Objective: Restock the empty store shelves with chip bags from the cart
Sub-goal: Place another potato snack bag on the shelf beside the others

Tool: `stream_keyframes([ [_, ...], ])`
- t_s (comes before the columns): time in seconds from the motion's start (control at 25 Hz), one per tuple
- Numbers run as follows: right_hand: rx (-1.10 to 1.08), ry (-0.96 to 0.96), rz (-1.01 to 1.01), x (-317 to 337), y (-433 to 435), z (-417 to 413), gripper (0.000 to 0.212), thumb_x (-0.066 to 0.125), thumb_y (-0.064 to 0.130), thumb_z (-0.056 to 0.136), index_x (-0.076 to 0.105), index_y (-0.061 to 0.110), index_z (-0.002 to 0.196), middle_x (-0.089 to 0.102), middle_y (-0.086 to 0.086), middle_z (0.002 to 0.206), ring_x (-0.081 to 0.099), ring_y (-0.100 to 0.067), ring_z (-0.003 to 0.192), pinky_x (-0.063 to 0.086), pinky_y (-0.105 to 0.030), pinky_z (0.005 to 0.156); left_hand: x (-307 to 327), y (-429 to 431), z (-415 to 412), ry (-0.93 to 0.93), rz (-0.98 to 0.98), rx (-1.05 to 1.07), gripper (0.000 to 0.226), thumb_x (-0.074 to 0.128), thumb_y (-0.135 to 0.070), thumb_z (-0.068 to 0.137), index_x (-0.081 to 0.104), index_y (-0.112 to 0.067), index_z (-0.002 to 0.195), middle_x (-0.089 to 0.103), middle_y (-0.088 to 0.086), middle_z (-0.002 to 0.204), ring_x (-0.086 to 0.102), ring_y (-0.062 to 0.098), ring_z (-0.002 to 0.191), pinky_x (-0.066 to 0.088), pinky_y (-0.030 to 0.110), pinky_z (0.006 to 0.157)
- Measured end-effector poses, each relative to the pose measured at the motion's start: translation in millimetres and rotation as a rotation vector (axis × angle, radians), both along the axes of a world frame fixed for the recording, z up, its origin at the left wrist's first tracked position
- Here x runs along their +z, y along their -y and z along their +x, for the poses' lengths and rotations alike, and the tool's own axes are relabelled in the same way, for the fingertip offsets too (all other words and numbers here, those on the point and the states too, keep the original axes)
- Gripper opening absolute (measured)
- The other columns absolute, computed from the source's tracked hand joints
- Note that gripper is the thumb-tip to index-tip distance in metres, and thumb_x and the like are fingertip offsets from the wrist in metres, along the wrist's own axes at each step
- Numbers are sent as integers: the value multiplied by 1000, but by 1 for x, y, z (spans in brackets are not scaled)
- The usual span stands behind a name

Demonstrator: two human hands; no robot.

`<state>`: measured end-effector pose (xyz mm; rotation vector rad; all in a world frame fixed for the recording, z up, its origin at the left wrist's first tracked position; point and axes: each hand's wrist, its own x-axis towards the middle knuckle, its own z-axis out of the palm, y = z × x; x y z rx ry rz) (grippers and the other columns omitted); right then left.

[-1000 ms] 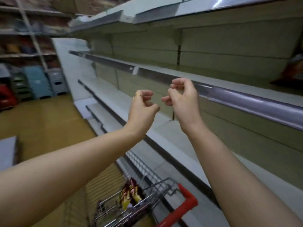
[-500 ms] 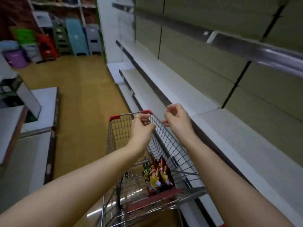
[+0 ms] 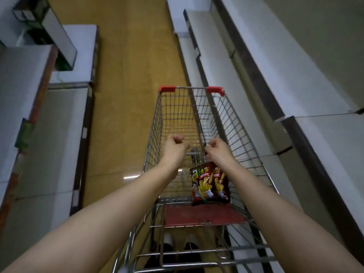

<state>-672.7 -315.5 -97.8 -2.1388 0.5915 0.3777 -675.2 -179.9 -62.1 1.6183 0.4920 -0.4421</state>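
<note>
Your 2 chip bags (image 3: 208,184) sit at the near right corner of the cart (image 3: 247,134). They overlap, the left one in front and the right one partly hidden behind your right forearm. Their long axis runs along the cart's length, with the top edges pointing toward the far end and the lower edges meeting the red flap (image 3: 202,214) at the near end. The printed fronts face up at you. You cannot tell from this view whether they stand against the flap or lie tilted on the wire floor.

Your left hand (image 3: 174,146) and right hand (image 3: 217,149) hang above the middle of the basket, apart from each other. Each has its fingers curled in against the thumb, with nothing between them. The right hand is just beyond the bags' top edges, near the right wall.

From the bags to the far edge, with its 2 red corner caps (image 3: 167,89), the wire floor shows through. The cart's right side runs close along the pale shelves (image 3: 285,56), parallel to their dark front rail (image 3: 256,69). On the left, a wide strip of tan floor (image 3: 126,95) separates the cart from the low grey units (image 3: 49,144)
</note>
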Motion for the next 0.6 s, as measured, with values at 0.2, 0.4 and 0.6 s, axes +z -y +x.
stream_keyframes([
  [0.2,134,-241,-109,-100,11,16,44,54,19,92,41,2,131,58,-12,110,61,-28,96,50,-29,66,-63,5,8,-134,8,-8,23,54,-3,88,51,-6,111,60,10,103,55,21,90,46,34,83],
  [0.4,97,-511,-215,-193,33,2,77,66,36,84,26,-1,138,45,-19,135,50,-33,119,44,-36,89,-110,11,0,-276,56,31,16,56,-9,90,48,-12,104,56,3,89,54,17,78,43,29,73],
  [0.6,88,-639,-227,-247,38,-12,91,70,47,78,25,0,141,39,-18,141,42,-35,126,41,-40,101,-133,9,-6,-323,60,39,16,56,-11,91,46,-13,104,54,0,84,54,19,83,43,31,79],
])
